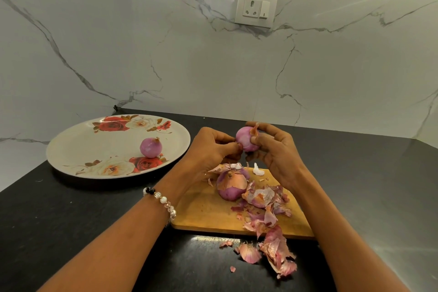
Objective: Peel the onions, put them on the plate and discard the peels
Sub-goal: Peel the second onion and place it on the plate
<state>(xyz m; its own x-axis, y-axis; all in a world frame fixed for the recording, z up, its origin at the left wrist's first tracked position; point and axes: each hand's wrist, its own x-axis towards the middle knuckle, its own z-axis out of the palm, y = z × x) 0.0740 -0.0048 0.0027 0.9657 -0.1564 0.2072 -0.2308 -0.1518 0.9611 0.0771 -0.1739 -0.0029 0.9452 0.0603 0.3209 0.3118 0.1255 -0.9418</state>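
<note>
Both hands hold one purple onion [245,138] in the air above the wooden cutting board [206,211]. My right hand [277,149] grips it from the right, thumb near a bit of dry skin at its top. My left hand [213,147] pinches at its left side. A peeled onion [151,147] sits on the flowered plate [94,147] at the left. On the board lies a partly skinned onion [230,186] among loose peels [265,199]. More peels [276,251] have spilled onto the black counter in front of the board.
The black counter [71,220] runs to a marble-patterned wall with a socket and switch [256,8]. A steel surface [391,197] adjoins at the right. My left wrist wears a bead bracelet [161,201].
</note>
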